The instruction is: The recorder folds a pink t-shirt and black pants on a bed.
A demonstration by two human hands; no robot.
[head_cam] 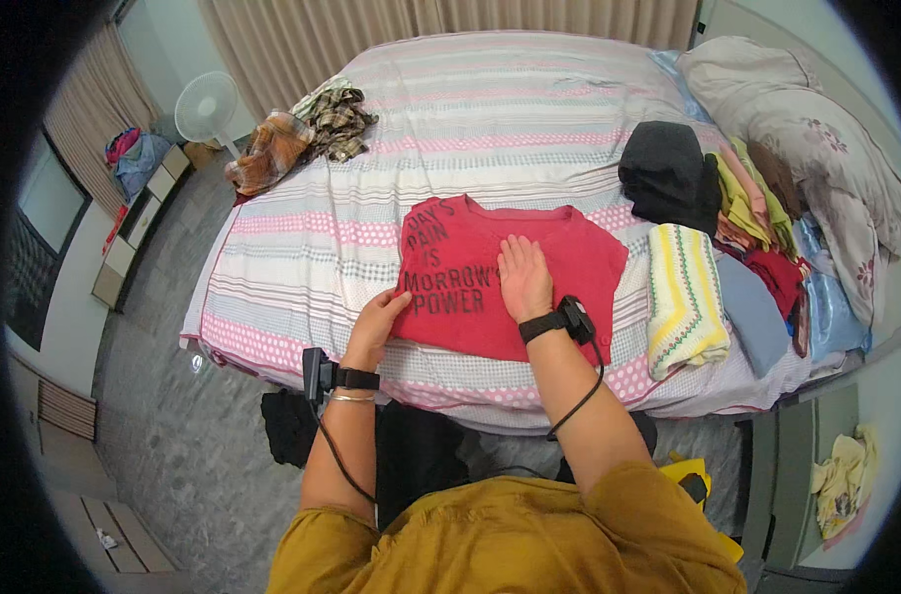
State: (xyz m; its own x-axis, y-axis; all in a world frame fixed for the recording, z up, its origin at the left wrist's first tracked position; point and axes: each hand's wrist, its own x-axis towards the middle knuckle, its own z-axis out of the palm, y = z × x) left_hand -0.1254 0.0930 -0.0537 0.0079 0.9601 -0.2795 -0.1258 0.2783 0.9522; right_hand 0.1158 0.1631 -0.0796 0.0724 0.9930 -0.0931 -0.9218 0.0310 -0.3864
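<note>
A red T-shirt [569, 297] with dark printed lettering lies folded on the bed in front of me, its neckline toward the far side. My left hand [372, 327] pinches the shirt's near left edge, the thumb on top and the other fingers partly hidden. Flat on the middle of the shirt rests my right hand [526, 281], palm down with fingers stretched out and nothing held. Each wrist carries a black strap with a small device and a cable.
Beneath the shirt spreads a striped bedsheet [480, 160]. To the right lie a folded white-and-yellow cloth [688, 297], a dark folded garment [662, 171], several coloured clothes [751, 189] and a floral quilt [806, 111]. Crumpled plaid garments [302, 134] sit far left, near a standing fan [207, 108].
</note>
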